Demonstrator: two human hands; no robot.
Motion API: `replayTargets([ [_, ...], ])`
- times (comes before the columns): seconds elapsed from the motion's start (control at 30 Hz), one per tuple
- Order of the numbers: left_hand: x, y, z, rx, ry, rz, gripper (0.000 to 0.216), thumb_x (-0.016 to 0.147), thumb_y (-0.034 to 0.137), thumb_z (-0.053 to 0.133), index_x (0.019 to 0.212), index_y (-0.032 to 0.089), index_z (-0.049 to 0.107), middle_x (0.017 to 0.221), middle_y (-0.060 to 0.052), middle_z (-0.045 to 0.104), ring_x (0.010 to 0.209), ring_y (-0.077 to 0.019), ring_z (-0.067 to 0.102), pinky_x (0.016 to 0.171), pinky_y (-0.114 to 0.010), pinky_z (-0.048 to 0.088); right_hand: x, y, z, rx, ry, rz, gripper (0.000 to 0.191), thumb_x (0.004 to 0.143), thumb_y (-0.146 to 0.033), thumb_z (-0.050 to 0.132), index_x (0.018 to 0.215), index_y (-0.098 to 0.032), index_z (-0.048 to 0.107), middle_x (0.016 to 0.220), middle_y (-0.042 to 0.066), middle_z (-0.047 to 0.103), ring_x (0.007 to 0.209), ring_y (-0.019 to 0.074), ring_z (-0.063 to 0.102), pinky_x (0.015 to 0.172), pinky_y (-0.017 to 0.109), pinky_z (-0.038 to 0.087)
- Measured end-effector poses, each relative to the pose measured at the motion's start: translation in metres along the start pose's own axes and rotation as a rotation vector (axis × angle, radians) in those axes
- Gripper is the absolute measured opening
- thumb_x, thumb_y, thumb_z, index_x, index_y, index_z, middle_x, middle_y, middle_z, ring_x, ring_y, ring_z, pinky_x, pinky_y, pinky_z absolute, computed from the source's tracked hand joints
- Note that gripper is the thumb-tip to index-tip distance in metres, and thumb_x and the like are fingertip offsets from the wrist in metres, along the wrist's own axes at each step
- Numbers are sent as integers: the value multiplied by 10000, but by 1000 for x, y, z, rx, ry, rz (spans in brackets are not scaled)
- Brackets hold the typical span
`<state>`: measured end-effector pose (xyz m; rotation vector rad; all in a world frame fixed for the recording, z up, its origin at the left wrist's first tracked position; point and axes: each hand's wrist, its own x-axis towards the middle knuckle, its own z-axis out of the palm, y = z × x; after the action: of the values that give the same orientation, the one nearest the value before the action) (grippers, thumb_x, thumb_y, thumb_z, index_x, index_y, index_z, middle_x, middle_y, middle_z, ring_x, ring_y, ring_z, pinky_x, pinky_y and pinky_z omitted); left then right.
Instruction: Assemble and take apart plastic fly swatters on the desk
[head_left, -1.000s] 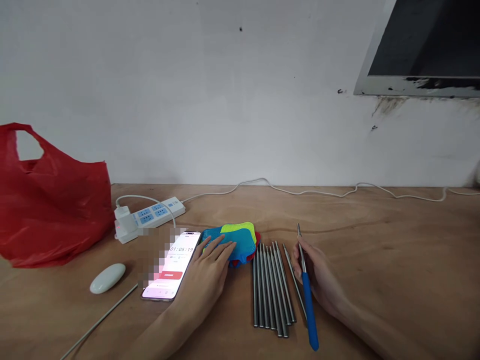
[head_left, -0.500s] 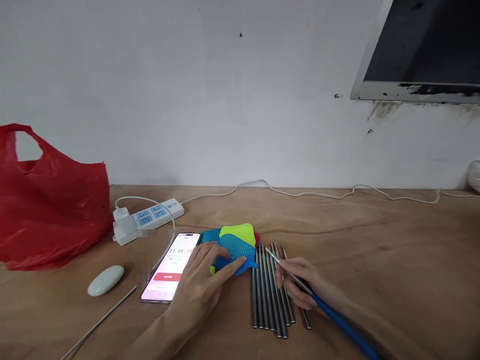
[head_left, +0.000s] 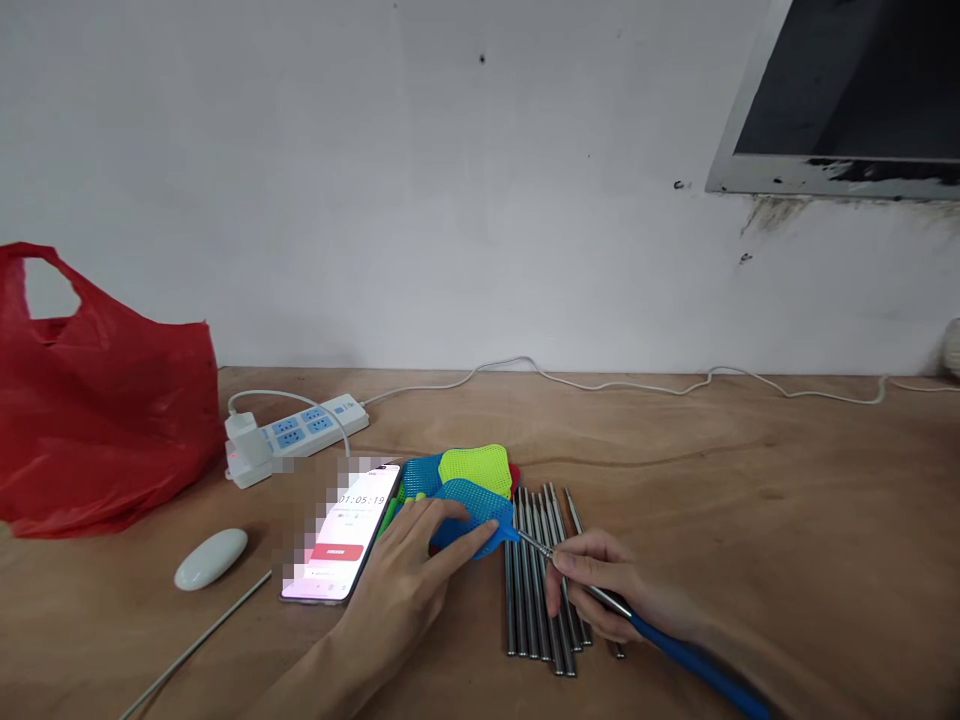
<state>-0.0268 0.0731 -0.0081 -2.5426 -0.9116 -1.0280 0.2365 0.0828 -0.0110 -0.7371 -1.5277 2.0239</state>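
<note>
My left hand (head_left: 401,578) grips a blue mesh fly swatter head (head_left: 480,500) between thumb and fingers, low over the table. My right hand (head_left: 600,582) is closed around a thin metal rod (head_left: 536,545) with a long blue handle (head_left: 694,665). The rod's tip meets the narrow neck of the blue head; how deep it sits inside cannot be made out. Under and beside my right hand lie several loose metal rods (head_left: 525,600), side by side. Behind the held head rest a yellow-green swatter head (head_left: 480,464), another blue one (head_left: 420,474) and a red edge (head_left: 514,480).
A lit phone (head_left: 345,530) lies left of my left hand. Farther left are a white oval object (head_left: 211,558), a power strip (head_left: 300,432) and a red plastic bag (head_left: 112,420). A white cable (head_left: 600,387) runs along the wall.
My right hand has brought the rod's tip left and down to the neck of the blue head. The left hand has tilted the head slightly and keeps its grip.
</note>
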Motion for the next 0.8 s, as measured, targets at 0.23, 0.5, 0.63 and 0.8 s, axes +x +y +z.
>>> replayTargets([
  [0.23, -2, -2, 4, -38, -21, -13, 525, 948, -43, 334, 1314, 234, 589, 1169, -92, 622, 1015, -231, 568, 864, -424, 492, -1, -4, 4, -11, -4, 16, 436, 935, -498, 551, 769, -117, 682, 325, -106, 404, 252, 49, 216, 310, 188, 219],
  [0.5, 1, -4, 1, -50, -29, 25, 504, 961, -39, 335, 1302, 216, 605, 1148, -85, 665, 1014, -219, 589, 845, -398, 483, -2, -4, 1, -65, 12, 25, 443, 948, -473, 543, 769, -103, 709, 323, -94, 417, 256, 45, 245, 327, 186, 225],
  [0.63, -2, -5, 3, -50, 24, 80, 456, 1017, 27, 329, 1326, 230, 597, 1171, -86, 656, 1035, -224, 573, 851, -396, 469, -3, -7, 3, -21, -23, 62, 434, 938, -466, 557, 783, -95, 722, 319, -94, 421, 253, 50, 242, 322, 192, 232],
  [0.8, -4, -1, 2, -82, -19, 126, 403, 1051, 85, 323, 1346, 179, 582, 1176, -90, 665, 1066, -210, 572, 902, -355, 480, -2, -5, 9, -33, -18, 33, 474, 937, -508, 542, 772, -99, 718, 315, -92, 424, 250, 52, 257, 331, 195, 248],
])
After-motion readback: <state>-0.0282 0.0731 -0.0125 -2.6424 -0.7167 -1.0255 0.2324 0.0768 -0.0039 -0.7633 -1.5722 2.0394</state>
